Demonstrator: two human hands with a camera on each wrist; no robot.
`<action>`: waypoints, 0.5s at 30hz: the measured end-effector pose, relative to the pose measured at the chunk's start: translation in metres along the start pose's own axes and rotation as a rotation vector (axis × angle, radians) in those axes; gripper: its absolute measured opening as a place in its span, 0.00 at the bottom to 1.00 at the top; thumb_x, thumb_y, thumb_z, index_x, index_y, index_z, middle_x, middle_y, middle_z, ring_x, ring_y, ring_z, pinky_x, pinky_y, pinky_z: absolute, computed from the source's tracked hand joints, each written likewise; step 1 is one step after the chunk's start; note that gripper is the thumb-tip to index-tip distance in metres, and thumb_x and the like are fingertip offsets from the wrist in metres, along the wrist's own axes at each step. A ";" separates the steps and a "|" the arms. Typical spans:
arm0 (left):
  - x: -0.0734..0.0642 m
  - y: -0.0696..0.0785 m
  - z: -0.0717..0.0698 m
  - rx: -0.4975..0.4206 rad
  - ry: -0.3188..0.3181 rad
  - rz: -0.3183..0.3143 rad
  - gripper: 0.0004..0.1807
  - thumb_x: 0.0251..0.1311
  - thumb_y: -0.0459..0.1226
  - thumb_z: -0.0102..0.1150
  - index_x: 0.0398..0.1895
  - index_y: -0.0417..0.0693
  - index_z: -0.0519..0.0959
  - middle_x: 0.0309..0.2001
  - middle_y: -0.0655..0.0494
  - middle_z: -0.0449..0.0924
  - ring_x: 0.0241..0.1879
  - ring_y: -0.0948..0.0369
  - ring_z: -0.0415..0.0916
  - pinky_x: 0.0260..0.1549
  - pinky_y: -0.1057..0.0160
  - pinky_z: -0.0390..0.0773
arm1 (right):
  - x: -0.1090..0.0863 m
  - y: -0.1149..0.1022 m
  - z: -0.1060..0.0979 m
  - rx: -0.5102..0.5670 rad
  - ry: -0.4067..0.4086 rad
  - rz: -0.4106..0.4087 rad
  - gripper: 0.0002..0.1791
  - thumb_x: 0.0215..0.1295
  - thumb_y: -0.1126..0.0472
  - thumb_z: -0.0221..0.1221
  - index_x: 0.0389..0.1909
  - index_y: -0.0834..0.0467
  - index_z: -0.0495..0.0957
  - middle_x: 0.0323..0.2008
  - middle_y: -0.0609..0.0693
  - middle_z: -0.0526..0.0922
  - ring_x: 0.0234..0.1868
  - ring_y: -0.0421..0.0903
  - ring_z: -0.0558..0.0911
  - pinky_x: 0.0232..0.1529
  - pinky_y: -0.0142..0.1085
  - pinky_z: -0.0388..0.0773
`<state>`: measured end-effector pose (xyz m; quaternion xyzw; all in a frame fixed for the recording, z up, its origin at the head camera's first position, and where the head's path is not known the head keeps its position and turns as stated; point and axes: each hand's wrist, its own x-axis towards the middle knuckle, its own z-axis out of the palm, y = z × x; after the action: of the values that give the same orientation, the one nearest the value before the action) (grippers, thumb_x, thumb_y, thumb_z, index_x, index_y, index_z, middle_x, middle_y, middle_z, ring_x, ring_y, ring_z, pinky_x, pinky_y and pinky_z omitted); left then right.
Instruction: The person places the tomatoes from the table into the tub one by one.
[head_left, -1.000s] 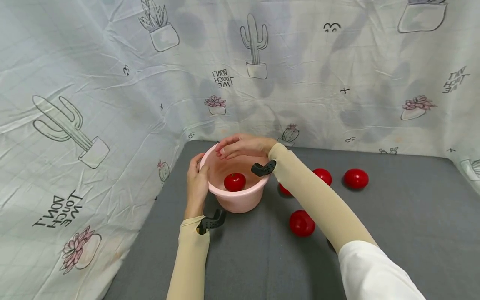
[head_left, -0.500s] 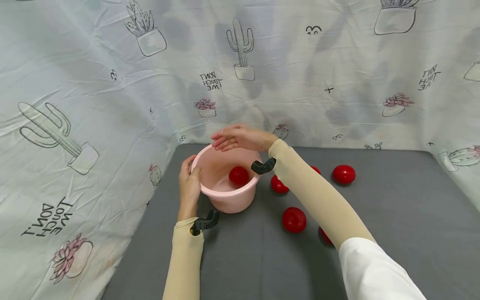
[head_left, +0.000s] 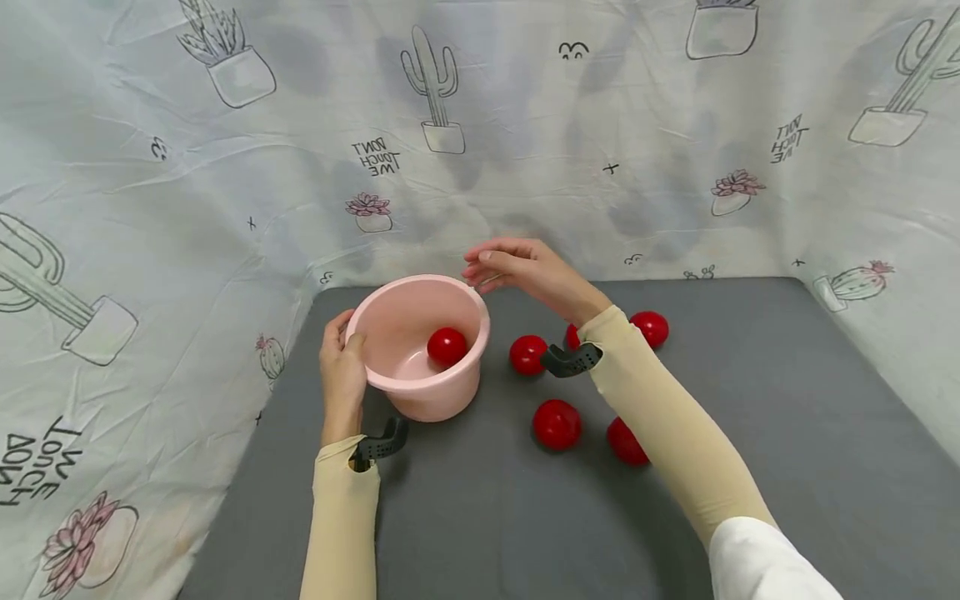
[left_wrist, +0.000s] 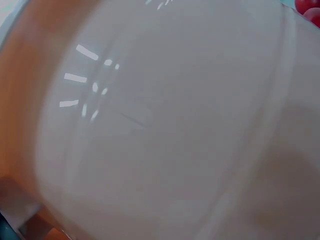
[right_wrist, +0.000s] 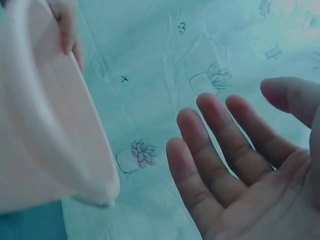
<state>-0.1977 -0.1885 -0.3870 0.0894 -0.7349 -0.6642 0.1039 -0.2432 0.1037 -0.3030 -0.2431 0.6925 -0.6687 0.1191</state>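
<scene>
A pink plastic basin stands tilted on the grey table, its mouth toward the head camera. One red tomato lies inside, near the right wall. My left hand grips the basin's left rim, thumb over the edge and fingers outside. Beyond the basin's right rim, my right hand hangs in the air with relaxed fingers. It holds nothing; the right wrist view shows the bare palm and spread fingers. The basin's outer wall fills most of the left wrist view.
Several more red tomatoes lie right of the basin, among them a near one, one by the wristband and a far one. My right forearm partly covers others. A white cactus-print curtain surrounds the grey table.
My right hand has moved from over the basin to the right, past its rim. The tomato has rolled rightward inside. The head view has turned right; my left hand keeps its grip.
</scene>
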 end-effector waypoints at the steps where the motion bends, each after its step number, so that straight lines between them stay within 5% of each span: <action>1: 0.000 0.001 -0.002 0.006 0.007 -0.003 0.26 0.75 0.36 0.42 0.75 0.46 0.63 0.73 0.47 0.68 0.70 0.55 0.67 0.67 0.51 0.68 | -0.007 0.000 -0.001 -0.013 0.009 -0.009 0.18 0.75 0.56 0.56 0.59 0.60 0.79 0.52 0.53 0.86 0.55 0.53 0.84 0.62 0.48 0.79; 6: -0.001 0.000 -0.007 0.009 0.013 -0.019 0.27 0.75 0.37 0.42 0.76 0.47 0.62 0.73 0.46 0.67 0.70 0.55 0.66 0.68 0.51 0.67 | -0.046 0.008 -0.005 -0.091 0.054 -0.022 0.18 0.74 0.56 0.57 0.59 0.60 0.79 0.53 0.53 0.86 0.57 0.54 0.84 0.62 0.47 0.79; 15: 0.000 0.003 0.002 0.009 -0.010 -0.023 0.27 0.75 0.38 0.41 0.76 0.48 0.61 0.75 0.49 0.66 0.71 0.55 0.65 0.68 0.52 0.67 | -0.123 0.029 -0.026 -0.258 0.220 0.121 0.17 0.74 0.52 0.58 0.58 0.55 0.80 0.55 0.52 0.85 0.58 0.44 0.83 0.61 0.34 0.78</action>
<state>-0.1984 -0.1865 -0.3845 0.0949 -0.7373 -0.6625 0.0921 -0.1565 0.1871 -0.3495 -0.1394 0.7946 -0.5887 0.0506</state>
